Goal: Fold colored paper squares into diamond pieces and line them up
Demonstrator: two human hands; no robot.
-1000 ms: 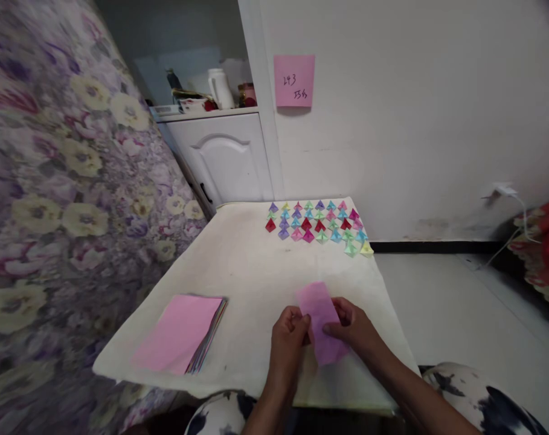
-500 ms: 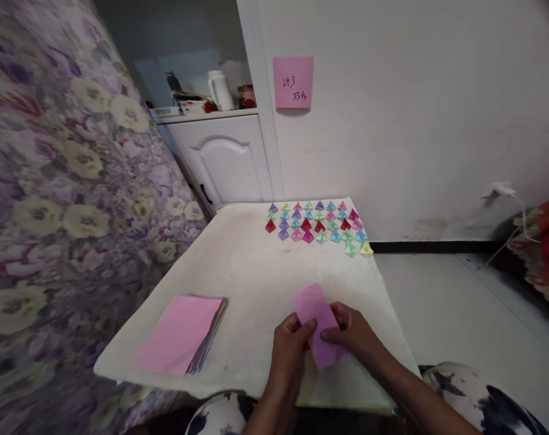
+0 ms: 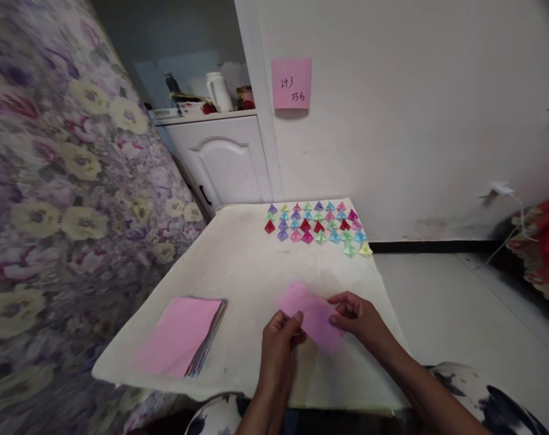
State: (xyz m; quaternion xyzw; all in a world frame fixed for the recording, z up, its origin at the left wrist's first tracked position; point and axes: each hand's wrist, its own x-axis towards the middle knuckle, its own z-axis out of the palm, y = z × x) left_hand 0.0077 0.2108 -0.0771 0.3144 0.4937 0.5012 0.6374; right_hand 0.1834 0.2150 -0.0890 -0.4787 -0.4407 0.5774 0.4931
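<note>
Pink paper [image 3: 311, 315], floral purple bedspread [image 3: 52, 199]

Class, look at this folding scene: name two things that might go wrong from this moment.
1. The pink sheet is pinched only at its edges between the left hand and right hand, above the table; it may slip or crease crookedly.
2. The paper stack lies close to the table's near left edge; a nudge might push it off.

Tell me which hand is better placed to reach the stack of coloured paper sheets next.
Left, likely. The left hand pinches the near-left edge of the folded pink paper sheet and sits closer to the stack of coloured paper sheets on the white table. The right hand holds the sheet's far side, farther away.
</note>
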